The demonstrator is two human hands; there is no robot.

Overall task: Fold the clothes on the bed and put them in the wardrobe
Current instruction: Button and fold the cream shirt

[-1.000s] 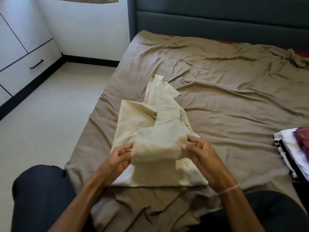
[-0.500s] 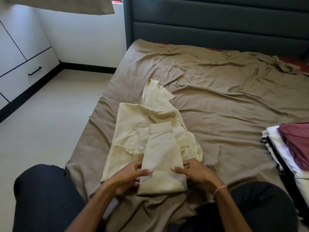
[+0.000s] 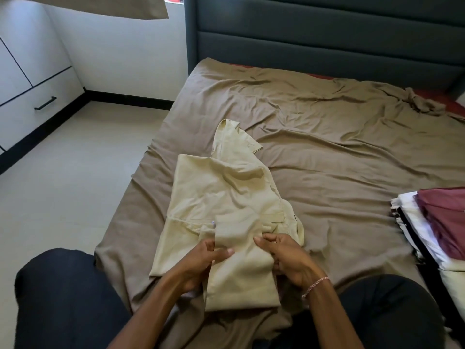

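BEDROOM: Your hands meet at the near end of a pale yellow shirt (image 3: 221, 192) lying on the bed (image 3: 327, 152). Its long axis runs straight away from you, collar (image 3: 234, 137) toward the headboard (image 3: 327, 46). Your left hand (image 3: 198, 265) pinches the left edge of the folded sleeve (image 3: 241, 273) on top, thumb over the cloth. Your right hand (image 3: 292, 258) curls round the right edge, seemingly gripping it, though its fingertips are tucked from sight. Neither hand is nearer, so the coming fold likely goes forward.
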